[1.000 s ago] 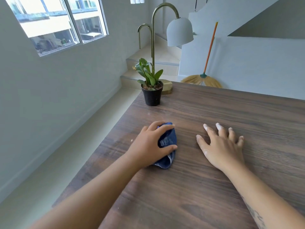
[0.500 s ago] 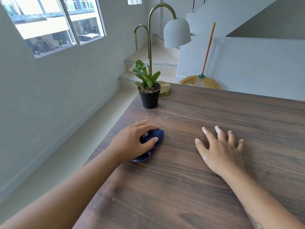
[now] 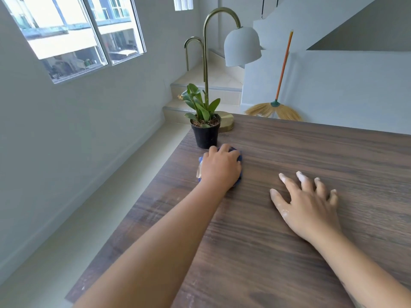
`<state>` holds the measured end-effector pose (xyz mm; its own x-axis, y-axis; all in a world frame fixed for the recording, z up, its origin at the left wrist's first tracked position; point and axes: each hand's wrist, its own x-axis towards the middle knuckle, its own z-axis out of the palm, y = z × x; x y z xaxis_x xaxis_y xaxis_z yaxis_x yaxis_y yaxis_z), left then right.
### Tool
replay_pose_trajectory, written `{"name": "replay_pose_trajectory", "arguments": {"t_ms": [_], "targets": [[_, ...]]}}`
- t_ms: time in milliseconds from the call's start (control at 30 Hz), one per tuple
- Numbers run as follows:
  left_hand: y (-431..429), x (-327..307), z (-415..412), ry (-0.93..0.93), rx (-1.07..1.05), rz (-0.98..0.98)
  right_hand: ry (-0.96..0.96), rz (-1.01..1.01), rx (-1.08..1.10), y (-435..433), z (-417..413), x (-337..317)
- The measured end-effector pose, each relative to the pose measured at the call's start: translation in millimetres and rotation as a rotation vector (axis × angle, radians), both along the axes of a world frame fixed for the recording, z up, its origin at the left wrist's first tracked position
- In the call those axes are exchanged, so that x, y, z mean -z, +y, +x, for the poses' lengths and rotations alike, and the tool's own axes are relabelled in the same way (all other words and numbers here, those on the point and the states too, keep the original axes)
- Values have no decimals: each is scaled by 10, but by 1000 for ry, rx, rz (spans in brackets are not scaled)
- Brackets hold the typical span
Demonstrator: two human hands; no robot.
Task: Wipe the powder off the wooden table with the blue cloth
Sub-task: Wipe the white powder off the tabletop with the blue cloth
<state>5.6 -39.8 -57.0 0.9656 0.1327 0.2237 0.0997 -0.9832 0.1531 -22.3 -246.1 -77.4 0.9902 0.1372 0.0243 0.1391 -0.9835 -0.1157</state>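
The left hand (image 3: 219, 167) grips the bunched blue cloth (image 3: 239, 157) under curled fingers at the wooden table's (image 3: 311, 147) far left, with the black plant pot (image 3: 205, 135) just at its 11 o'clock and faint powder streaks (image 3: 159, 202) at its 8 o'clock, the wad too covered to show a long axis, while the right hand (image 3: 307, 203) lies flat and spread at 4 o'clock.

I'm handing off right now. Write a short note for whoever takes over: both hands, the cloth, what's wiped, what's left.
Hands: the left hand grips the bunched blue cloth and presses it on the wooden table, just in front of the potted plant. The right hand lies flat on the table, holding nothing, with white powder on its fingertips.
Done: the middle and right of the tabletop look free of powder.
Left: faint whitish streaks near the table's left edge, beside the left forearm, plus a few specks toward the near corner. The pot stands close to the cloth.
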Motion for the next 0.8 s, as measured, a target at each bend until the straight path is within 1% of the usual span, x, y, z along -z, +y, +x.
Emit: {"name": "replay_pose_trajectory", "arguments": {"t_ms": [33, 133, 200, 333, 433, 533, 600, 700, 800], "targets": [[60, 0, -50, 15, -57, 4, 1, 2, 0, -5, 3, 0], [282, -10, -233, 45, -212, -73, 8, 9, -2, -8, 6, 1], [414, -2, -358, 56, -257, -88, 8, 10, -3, -9, 8, 4], [491, 20, -462, 26, -329, -50, -2, 11, -2, 6, -2, 14], [433, -21, -319, 49, -281, -55, 5, 4, 6, 37, -2, 10], [324, -41, -194, 81, -112, -84, 4, 0, 4, 40, -15, -1], [236, -39, -199, 82, -41, -53, 4, 3, 1, 14, -18, -4], [244, -5, -351, 81, -29, 3, 15, 19, -3, -10, -7, -15], [402, 52, -632, 56, -34, -34, 18, 21, -13, -17, -6, -7]]}}
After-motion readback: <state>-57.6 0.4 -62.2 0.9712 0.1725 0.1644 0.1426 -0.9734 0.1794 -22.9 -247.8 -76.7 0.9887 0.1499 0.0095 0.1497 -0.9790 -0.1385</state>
